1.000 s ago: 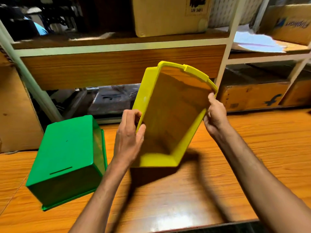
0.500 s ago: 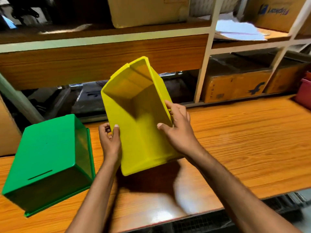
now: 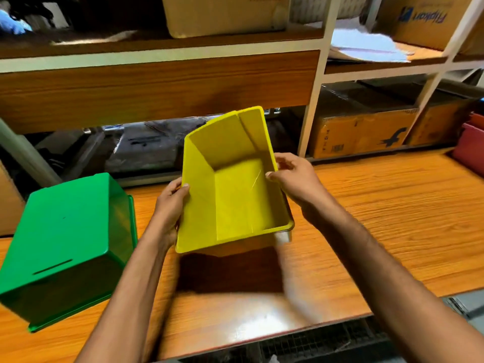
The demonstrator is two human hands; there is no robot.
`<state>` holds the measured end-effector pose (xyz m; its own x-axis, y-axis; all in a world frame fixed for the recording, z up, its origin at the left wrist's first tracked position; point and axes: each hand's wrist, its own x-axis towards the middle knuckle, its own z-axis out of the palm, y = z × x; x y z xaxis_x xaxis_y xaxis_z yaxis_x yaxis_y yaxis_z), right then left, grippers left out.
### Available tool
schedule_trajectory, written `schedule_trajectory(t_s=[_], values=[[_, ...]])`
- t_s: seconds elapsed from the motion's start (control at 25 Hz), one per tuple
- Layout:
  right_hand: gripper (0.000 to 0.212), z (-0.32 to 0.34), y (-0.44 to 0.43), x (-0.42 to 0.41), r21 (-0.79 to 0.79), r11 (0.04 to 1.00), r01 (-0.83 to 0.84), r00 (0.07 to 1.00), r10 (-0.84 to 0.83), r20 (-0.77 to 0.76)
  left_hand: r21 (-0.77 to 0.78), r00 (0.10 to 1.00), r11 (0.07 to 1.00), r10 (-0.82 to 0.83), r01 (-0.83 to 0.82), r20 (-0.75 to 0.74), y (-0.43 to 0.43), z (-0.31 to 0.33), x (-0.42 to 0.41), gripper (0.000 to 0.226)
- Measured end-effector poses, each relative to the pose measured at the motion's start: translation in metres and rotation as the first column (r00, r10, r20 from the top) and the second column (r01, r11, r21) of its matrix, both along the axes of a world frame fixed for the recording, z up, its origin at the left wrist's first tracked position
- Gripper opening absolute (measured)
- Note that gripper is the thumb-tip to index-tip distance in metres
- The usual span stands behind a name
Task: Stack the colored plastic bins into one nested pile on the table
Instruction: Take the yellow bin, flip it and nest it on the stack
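Note:
I hold a yellow plastic bin [image 3: 235, 195] above the wooden table [image 3: 379, 221], its open side turned up toward me. My left hand [image 3: 170, 208] grips its left wall and my right hand [image 3: 293, 176] grips its right rim. A green bin [image 3: 65, 239] lies upside down on the table to the left, a slot in its bottom facing up. At the far right edge of the view a red bin [image 3: 471, 150] is partly in sight on the table.
A shelf unit [image 3: 314, 82] stands behind the table, holding cardboard boxes [image 3: 361, 132], papers [image 3: 366, 45] and dark plastic-wrapped items [image 3: 146, 148]. The table's front edge [image 3: 262, 339] runs close to me.
The yellow bin has been turned from standing on end with its side toward me to open side up, and it sits lower. My right hand has shifted to the right rim.

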<state>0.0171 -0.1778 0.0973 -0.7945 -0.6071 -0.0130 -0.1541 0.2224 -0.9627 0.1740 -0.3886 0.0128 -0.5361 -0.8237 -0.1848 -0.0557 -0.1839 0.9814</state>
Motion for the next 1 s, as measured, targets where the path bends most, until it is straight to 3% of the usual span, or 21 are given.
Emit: schedule_trajectory(t_s=[0.16, 0.24, 0.36, 0.48, 0.76, 1.0], values=[[0.023, -0.011, 0.008, -0.044, 0.031, 0.996, 0.090, 0.890, -0.094, 0.447, 0.000, 0.977, 0.990, -0.142, 0.144, 0.159, -0.006, 0.039, -0.007, 0.021], [0.007, -0.018, 0.010, -0.053, 0.019, 0.994, 0.110, 0.829, -0.102, 0.550, -0.007, 0.967, 0.987, -0.158, 0.163, 0.199, -0.003, 0.046, -0.012, 0.017], [0.008, -0.031, 0.020, -0.056, 0.044, 0.996, 0.073, 0.816, -0.085, 0.572, -0.024, 0.960, 0.986, -0.154, 0.164, 0.232, 0.007, 0.048, -0.011, 0.012], [0.026, -0.038, 0.034, -0.052, 0.038, 0.999, -0.013, 0.834, -0.010, 0.552, 0.005, 0.956, 0.977, -0.210, 0.213, 0.203, 0.017, 0.043, -0.001, 0.022], [0.046, -0.049, 0.101, -0.027, -0.100, 0.995, -0.018, 0.892, 0.061, 0.447, 0.071, 0.952, 0.950, -0.304, 0.305, -0.030, 0.066, 0.015, 0.029, 0.042], [0.056, -0.056, 0.165, 0.006, -0.058, 0.998, 0.012, 0.928, 0.011, 0.373, 0.026, 0.918, 0.921, -0.386, 0.390, -0.090, 0.103, -0.003, 0.030, 0.047]])
